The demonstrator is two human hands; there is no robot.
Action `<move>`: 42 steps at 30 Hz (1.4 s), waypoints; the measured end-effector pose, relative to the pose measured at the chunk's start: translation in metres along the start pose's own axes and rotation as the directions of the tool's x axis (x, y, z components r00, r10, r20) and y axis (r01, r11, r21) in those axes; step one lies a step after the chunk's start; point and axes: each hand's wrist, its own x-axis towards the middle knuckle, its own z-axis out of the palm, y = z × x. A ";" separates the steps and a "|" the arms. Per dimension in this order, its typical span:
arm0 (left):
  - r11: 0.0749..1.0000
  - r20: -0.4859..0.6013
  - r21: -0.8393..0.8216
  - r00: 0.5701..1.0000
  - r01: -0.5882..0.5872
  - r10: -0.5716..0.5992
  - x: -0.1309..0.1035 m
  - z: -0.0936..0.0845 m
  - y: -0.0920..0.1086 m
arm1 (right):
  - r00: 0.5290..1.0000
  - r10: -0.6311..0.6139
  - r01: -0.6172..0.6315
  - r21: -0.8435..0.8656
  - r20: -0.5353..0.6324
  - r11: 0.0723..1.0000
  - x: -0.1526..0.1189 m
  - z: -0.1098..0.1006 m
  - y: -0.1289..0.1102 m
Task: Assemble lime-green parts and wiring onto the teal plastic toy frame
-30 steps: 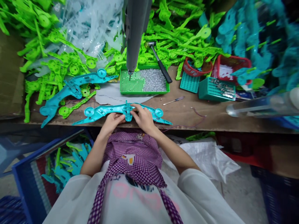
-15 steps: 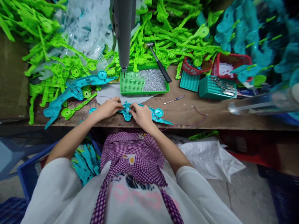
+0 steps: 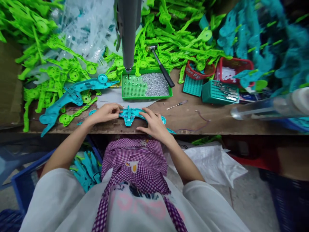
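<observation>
A long turquoise plastic part (image 3: 129, 117) with round end discs lies across the front of the bench. My left hand (image 3: 108, 113) is closed, thumb and fingers pinching this part left of its raised middle. My right hand (image 3: 154, 125) rests over its right arm, with thumb and fingers spread apart; the palm hides some of that arm. Just beyond the part stands a green tray (image 3: 123, 96) of small silver screws, with the tip of a hanging grey power screwdriver (image 3: 127, 38) above it. A grey cloth (image 3: 108, 96) lies partly under the tray.
A hammer (image 3: 163, 69) leans over the tray. A small screwdriver (image 3: 177, 105) and thin wire (image 3: 202, 124) lie to the right. Red baskets (image 3: 217, 72) and a teal box (image 3: 209, 95) stand farther right. Green parts (image 3: 178, 38) are heaped behind; another turquoise part (image 3: 60, 100) lies left.
My right hand has moved off the middle of the turquoise part to the right and its fingers have spread. The left hand has shifted slightly left. The whole view has shifted a little.
</observation>
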 end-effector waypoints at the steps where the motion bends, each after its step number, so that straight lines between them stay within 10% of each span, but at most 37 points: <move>1: 0.999 -0.010 -0.046 1.000 0.018 -0.018 -0.001 0.002 -0.001 | 0.999 0.017 -0.017 -0.014 -0.030 1.000 0.002 0.006 0.000; 9: 0.977 -0.020 -0.197 0.996 0.080 -0.085 0.001 0.009 -0.005 | 0.985 0.073 -0.072 0.014 -0.157 0.997 0.046 0.014 -0.009; 21: 0.993 -0.058 -0.120 0.998 -0.001 -0.006 -0.009 0.012 -0.003 | 0.990 -0.047 0.024 0.177 0.130 0.984 0.070 0.008 0.000; 27: 0.909 -0.064 -0.394 0.982 0.136 -0.175 -0.010 0.013 -0.008 | 0.972 -0.195 0.122 0.425 0.132 0.897 0.071 0.003 0.016; 42: 0.863 0.021 -0.487 0.990 0.131 -0.138 -0.011 0.010 -0.011 | 0.952 0.114 -0.133 0.046 0.282 0.990 0.089 0.010 -0.019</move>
